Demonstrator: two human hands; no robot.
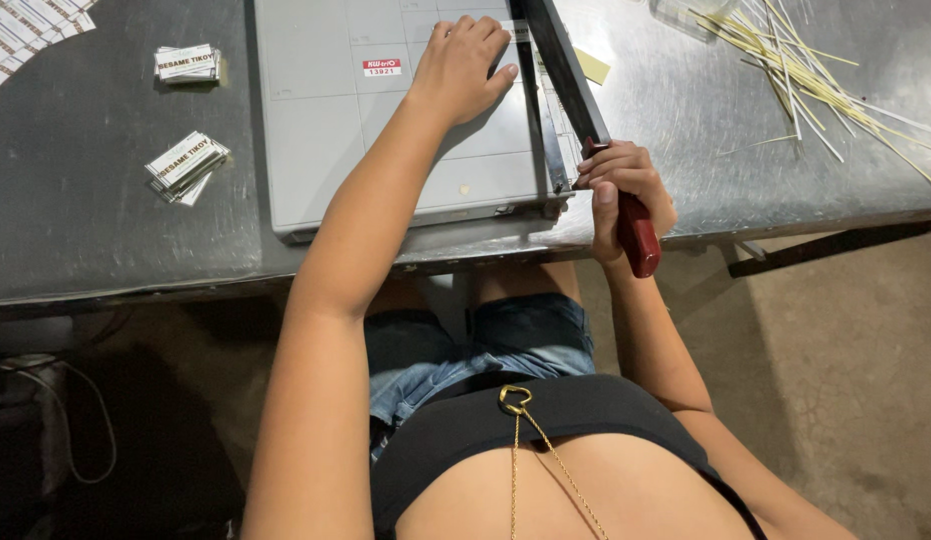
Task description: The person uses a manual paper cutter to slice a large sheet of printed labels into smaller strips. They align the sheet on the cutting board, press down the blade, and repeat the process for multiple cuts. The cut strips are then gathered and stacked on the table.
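The cutter [396, 150], a grey guillotine paper trimmer, sits on the steel table [86, 200] straight ahead of the person, its near edge close to the table's front rim. Its blade arm [561, 70] runs from 12 o'clock down to about 5 o'clock along the board's right side and appears slightly raised, ending in a red handle [638, 232] that overhangs the table edge.

The right hand [626, 185] is wrapped closed around the top of the handle, fingers curled over it and thumb pointing down the grip. The left hand [466, 65] lies flat on the board, fingers spread and pressing near the blade line at the board's 1 o'clock corner. I cannot tell whether a sheet lies under that palm.

To do a cut well here, I judge the flat hand should keep firm downward pressure with every fingertip clear of the blade's left side, while the handle comes down in one smooth stroke hugging the board's edge so the cut stays square.

From the right hand, the board lies at 10 o'clock, touching through the arm. A yellow scrap [592, 66] lies just right of the blade at 12 o'clock. Thin strips [816, 80] are scattered at 2 o'clock, well apart. Label stacks [186, 162] rest on the table at 9 o'clock, left of the cutter.
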